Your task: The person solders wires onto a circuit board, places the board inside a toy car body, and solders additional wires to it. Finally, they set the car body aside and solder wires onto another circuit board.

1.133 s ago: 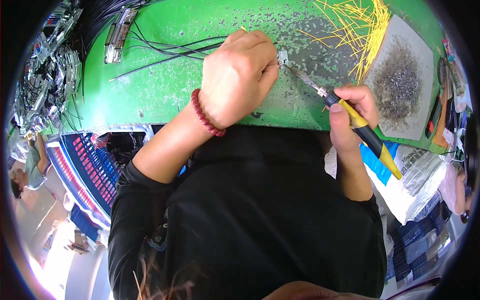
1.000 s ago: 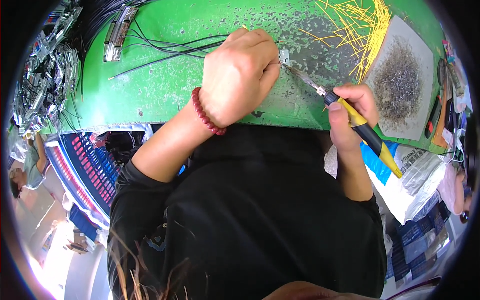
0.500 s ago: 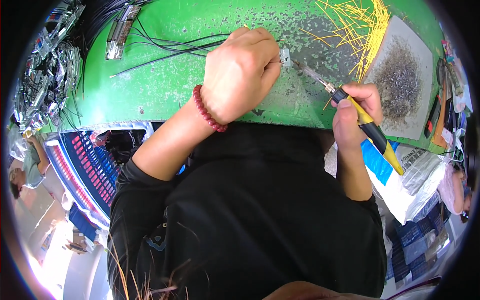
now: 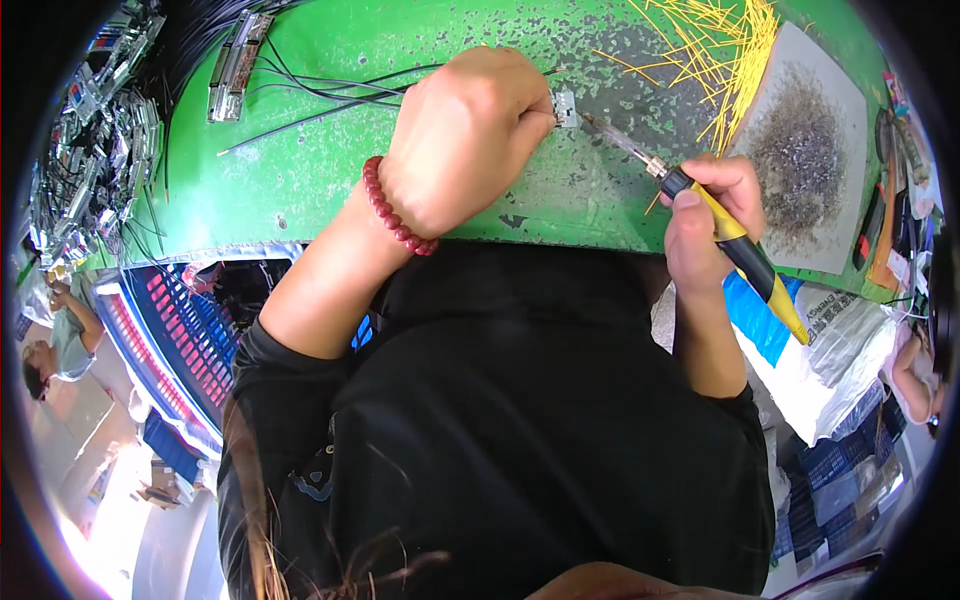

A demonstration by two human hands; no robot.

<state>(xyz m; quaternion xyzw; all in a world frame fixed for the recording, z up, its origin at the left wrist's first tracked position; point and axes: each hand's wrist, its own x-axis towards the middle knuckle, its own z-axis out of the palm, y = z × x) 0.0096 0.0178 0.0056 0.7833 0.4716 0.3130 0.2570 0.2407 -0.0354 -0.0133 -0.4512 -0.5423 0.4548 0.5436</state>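
My left hand (image 4: 470, 135), with a red bead bracelet at its wrist, is closed in a pinch on the green tabletop (image 4: 330, 185). A small silvery part (image 4: 567, 109) sticks out past its fingertips; the grip itself is mostly hidden under the hand. Several black wires (image 4: 335, 95) run in from the left and pass beneath that hand. In my right hand (image 4: 712, 215) is a yellow and black soldering iron (image 4: 757, 272), held like a pen. Its thin tip points up and left, close to the silvery part. I cannot tell whether they touch.
Thin yellow sticks (image 4: 735, 75) lie loose at the far right. Beside them is a grey board (image 4: 830, 125) with dark residue. Clear-cased strips with wires (image 4: 95, 165) pile up at the left, and one such strip (image 4: 238, 70) lies apart. Hand tools (image 4: 888, 215) line the right edge.
My left hand has shifted slightly left, and the silvery part has moved a little with it. The soldering iron's tip has moved slightly left and up.
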